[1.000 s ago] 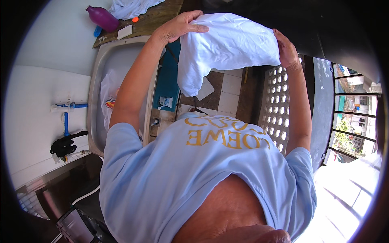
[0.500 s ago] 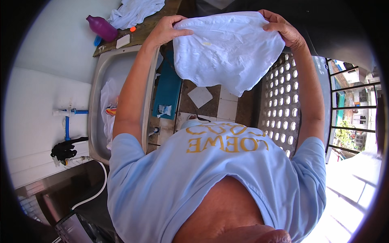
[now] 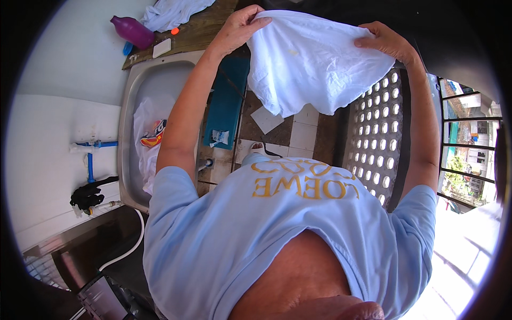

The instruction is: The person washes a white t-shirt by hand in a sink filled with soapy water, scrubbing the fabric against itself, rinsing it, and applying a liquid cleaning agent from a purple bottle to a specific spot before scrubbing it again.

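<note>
A white cloth (image 3: pixel 320 61), perhaps a garment, hangs spread out between my two raised hands, well in front of my chest. My left hand (image 3: pixel 241 28) pinches its upper left corner, thumb on the near side. At the right edge my right hand (image 3: pixel 385 42) grips it, with the fingers behind partly hidden. A small yellowish spot shows on the cloth, left of its middle. Creases run through it, and its lower edge hangs loose over the floor.
On my left is a steel sink (image 3: pixel 126 160) with white cloth (image 3: pixel 143 120) and a colourful packet (image 3: pixel 153 134) inside. A purple bottle (image 3: pixel 133 32), a white bar (image 3: pixel 161 48) and more cloth (image 3: pixel 173 13) lie on the wooden counter (image 3: pixel 200 37). A perforated panel (image 3: pixel 373 128) stands right.
Both hands have shifted to the right with the white cloth. The left hand rose a little and the right dropped slightly, so the cloth now tilts down to the right.
</note>
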### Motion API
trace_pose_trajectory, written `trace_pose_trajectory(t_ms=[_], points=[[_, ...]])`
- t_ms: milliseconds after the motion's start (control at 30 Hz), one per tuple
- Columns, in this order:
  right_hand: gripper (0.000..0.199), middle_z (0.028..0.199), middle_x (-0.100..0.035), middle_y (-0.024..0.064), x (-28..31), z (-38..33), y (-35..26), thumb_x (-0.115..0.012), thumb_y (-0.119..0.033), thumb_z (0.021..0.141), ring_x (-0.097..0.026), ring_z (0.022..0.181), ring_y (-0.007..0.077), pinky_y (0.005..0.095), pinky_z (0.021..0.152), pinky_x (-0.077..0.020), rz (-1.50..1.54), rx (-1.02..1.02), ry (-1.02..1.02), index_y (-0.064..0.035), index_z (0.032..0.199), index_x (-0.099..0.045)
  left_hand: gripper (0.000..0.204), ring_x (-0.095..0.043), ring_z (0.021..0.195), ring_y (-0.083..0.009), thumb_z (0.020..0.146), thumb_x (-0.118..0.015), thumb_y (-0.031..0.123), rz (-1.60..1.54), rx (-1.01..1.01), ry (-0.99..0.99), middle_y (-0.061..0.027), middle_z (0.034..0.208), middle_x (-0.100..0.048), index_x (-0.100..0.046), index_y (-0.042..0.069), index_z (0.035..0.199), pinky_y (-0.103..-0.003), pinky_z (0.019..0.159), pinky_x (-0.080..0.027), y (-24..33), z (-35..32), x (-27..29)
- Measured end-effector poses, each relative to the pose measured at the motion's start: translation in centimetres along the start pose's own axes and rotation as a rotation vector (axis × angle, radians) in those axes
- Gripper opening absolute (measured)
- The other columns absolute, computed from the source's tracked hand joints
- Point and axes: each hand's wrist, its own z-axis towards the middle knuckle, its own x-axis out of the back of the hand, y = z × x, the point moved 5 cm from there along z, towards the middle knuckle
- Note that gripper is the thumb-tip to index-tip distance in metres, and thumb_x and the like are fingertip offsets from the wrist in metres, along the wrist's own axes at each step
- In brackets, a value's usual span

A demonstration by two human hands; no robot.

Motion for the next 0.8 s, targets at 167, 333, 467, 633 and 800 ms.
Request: trace_pose_trajectory(t_ms=[167, 333, 467, 633, 800], points=[[0.030, 0.084, -0.065, 0.0000, -0.1, 0.6, 2.2, -0.065, -0.032, 0.086, -0.062, 0.076, 0.0079, 0.0239, 0.073, -0.0493, 0.463, 0.054, 0.093, -0.0101, 0.106, -0.065, 0.038, -0.057, 0.081, -0.0069, 0.078, -0.075, 0.027, -0.032, -0.045, -0.075, -0.0008, 0.090, -0.063, -0.061, 0.003, 0.104, -0.024, 0.073, -0.047, 0.1, -0.9, -2.6], [0.023, 0.084, -0.064, -0.0016, -2.2, 0.6, 5.0, -0.059, -0.031, 0.090, -0.059, 0.075, 0.0043, 0.0209, 0.071, -0.0464, 0.619, 0.046, 0.302, -0.0139, 0.105, -0.066, 0.035, -0.064, 0.082, -0.0195, 0.079, -0.073, 0.025, 0.270, 0.185, -0.192, -0.0108, 0.090, -0.065, -0.063, 0.001, 0.103, -0.030, 0.074, -0.049, -4.7, -4.7, -5.5], [0.034, 0.091, -0.066, 0.0052, -4.3, 0.1, 7.3, -0.051, -0.033, 0.093, -0.062, 0.084, 0.0137, 0.0280, 0.077, -0.0490, 0.283, -0.159, 0.427, -0.0064, 0.111, -0.062, 0.019, -0.064, 0.072, -0.0235, 0.083, -0.065, 0.011, -0.036, 0.094, -0.051, -0.0118, 0.086, -0.063, -0.059, -0.001, 0.097, -0.031, 0.065, -0.050, -2.1, -7.3, -8.7], [0.043, 0.109, -0.062, 0.0078, -10.5, 1.7, 9.6, -0.047, -0.035, 0.095, -0.061, 0.098, 0.0186, 0.0288, 0.086, -0.0497, 1.028, -0.149, 0.261, -0.0036, 0.125, -0.052, 0.024, -0.061, 0.075, -0.0354, 0.081, -0.060, 0.001, -0.149, 0.092, -0.001, -0.0173, 0.086, -0.057, -0.052, 0.001, 0.103, -0.038, 0.062, -0.050, 3.3, -12.2, -15.8], [0.064, 0.116, -0.059, 0.0090, -14.1, 0.9, 9.1, -0.066, -0.041, 0.083, -0.060, 0.103, 0.0208, 0.0331, 0.087, -0.0521, 1.364, 0.022, 0.155, -0.0100, 0.134, -0.042, 0.047, -0.060, 0.077, -0.0357, 0.081, -0.061, 0.001, -0.562, 0.193, -0.016, -0.0151, 0.096, -0.052, -0.042, 0.006, 0.124, -0.042, 0.063, -0.050, 5.3, -14.3, -23.2]])
